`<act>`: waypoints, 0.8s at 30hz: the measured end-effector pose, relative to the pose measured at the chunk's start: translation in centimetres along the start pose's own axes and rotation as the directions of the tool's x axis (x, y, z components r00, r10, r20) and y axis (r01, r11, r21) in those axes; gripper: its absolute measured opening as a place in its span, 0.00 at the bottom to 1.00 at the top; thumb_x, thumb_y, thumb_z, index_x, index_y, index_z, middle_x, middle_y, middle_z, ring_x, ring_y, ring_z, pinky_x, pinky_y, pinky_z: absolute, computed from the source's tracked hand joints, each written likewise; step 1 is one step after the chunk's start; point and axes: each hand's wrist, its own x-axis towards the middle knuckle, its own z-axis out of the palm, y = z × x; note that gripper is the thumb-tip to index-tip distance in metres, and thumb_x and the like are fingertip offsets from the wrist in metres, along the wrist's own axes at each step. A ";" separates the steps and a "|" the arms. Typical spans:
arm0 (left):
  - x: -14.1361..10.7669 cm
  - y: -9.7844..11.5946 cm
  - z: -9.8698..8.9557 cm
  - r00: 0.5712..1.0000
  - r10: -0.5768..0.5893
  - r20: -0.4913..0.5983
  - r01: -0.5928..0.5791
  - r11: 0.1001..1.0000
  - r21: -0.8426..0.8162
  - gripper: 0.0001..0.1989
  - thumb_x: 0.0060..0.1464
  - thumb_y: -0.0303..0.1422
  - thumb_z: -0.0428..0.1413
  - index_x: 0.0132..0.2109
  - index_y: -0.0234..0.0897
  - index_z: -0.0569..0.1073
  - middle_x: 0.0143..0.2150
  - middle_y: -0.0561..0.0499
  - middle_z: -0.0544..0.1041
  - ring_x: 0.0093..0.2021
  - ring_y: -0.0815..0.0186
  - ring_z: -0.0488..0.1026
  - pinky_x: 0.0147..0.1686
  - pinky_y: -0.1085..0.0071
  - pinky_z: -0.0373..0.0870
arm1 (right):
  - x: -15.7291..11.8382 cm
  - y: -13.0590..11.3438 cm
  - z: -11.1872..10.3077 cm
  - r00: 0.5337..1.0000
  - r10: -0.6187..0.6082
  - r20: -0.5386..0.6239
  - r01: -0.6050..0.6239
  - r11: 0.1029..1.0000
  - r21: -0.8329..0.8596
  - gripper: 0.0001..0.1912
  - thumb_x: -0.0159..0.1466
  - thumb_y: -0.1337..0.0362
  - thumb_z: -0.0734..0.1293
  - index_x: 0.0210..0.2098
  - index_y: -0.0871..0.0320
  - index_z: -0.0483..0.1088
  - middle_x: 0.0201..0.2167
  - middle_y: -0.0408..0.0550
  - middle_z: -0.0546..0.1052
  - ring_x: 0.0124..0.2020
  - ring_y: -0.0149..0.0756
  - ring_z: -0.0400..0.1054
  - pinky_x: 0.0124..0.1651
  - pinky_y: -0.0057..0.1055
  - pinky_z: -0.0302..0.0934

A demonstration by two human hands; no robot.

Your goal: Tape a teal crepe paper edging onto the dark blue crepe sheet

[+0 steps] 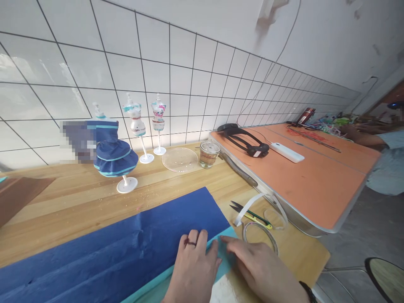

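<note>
On the wooden tabletop (78, 198) you are flattening the dark blue tissue sheet (126, 248) over a teal sheet (225, 252), left hand (194, 269) and right hand (261, 273) pressing down, fingers open, gripping nothing; smoothing outward seems next, with the tape ring (260, 235) and scissors (251, 214) lying near the corner

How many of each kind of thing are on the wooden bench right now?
Mini dress stands: 3
Paper sheets: 2, dark blue and teal, both hands resting on them
Scissors: 1
Tape rolls: 2
Glass jar: 1
Clear lid: 1
Total: 10
</note>
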 end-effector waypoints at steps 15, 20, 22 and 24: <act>0.0 0.2 -0.4 1.000 -0.008 0.024 0.008 1.000 -0.002 0.10 0.53 0.40 0.56 0.42 0.46 0.71 0.38 0.52 0.68 0.39 0.61 0.64 0.38 0.62 0.60 | -0.3 -0.7 2.0 0.995 0.089 0.039 -0.053 0.830 -0.556 0.14 0.53 0.80 0.56 0.33 0.58 0.65 0.54 0.60 0.68 0.19 0.37 0.73 0.17 0.30 0.61; -0.2 0.2 -0.3 1.000 -0.003 0.006 0.002 1.000 0.011 0.10 0.53 0.39 0.56 0.43 0.45 0.71 0.39 0.52 0.68 0.40 0.61 0.64 0.39 0.62 0.60 | -0.6 -1.1 2.4 0.990 0.141 -0.013 -0.122 0.803 -0.584 0.14 0.53 0.79 0.56 0.33 0.58 0.65 0.55 0.58 0.66 0.21 0.37 0.74 0.17 0.29 0.62; -0.3 0.3 -0.2 1.000 0.005 0.001 -0.005 1.000 0.020 0.10 0.54 0.39 0.56 0.44 0.45 0.70 0.39 0.51 0.68 0.40 0.61 0.64 0.39 0.62 0.60 | -0.7 -1.4 2.6 0.997 0.076 -0.005 -0.067 0.842 -0.535 0.15 0.53 0.79 0.56 0.35 0.58 0.66 0.54 0.57 0.67 0.24 0.36 0.75 0.20 0.27 0.64; -0.4 0.3 -0.2 1.000 0.015 0.003 -0.015 0.999 0.033 0.11 0.54 0.38 0.55 0.45 0.45 0.70 0.40 0.51 0.68 0.41 0.61 0.64 0.39 0.62 0.61 | -0.8 -1.7 2.7 0.999 0.048 0.004 -0.039 0.857 -0.513 0.16 0.53 0.80 0.55 0.36 0.58 0.66 0.52 0.58 0.69 0.23 0.35 0.75 0.20 0.25 0.64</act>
